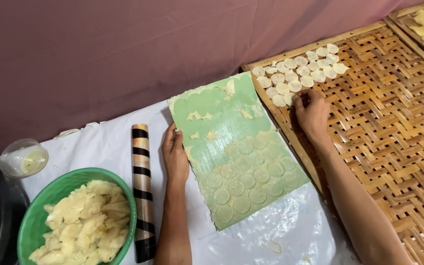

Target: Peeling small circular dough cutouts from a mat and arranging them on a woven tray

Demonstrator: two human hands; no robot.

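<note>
A woven bamboo tray (384, 127) fills the right half of the frame, its wooden rim running diagonally from the upper centre down to the lower right. A white plastic sheet (290, 230) covers the surface across the lower middle, and on it lies a green board (236, 147), tilted, spread with a thin layer of dough marked into circles on its lower part. At the lower left sits a green bowl (30, 221) heaped with pale dough (87, 223). Just right of the bowl a rolling pin (142, 191) with dark and light bands lies upright in the picture. A small clear cup (23, 158) stands at the left edge, above the bowl.

In the upper part of the tray a cluster of small dough rounds (298, 71) lies in rows. The right hand (312, 115) rests on the tray just below that cluster, its fingertips pinched together at the nearest round; whether they actually hold it cannot be told. The left hand (175, 154) lies flat and open, fingers pressed against the left edge of the green board, holding nothing.
</note>
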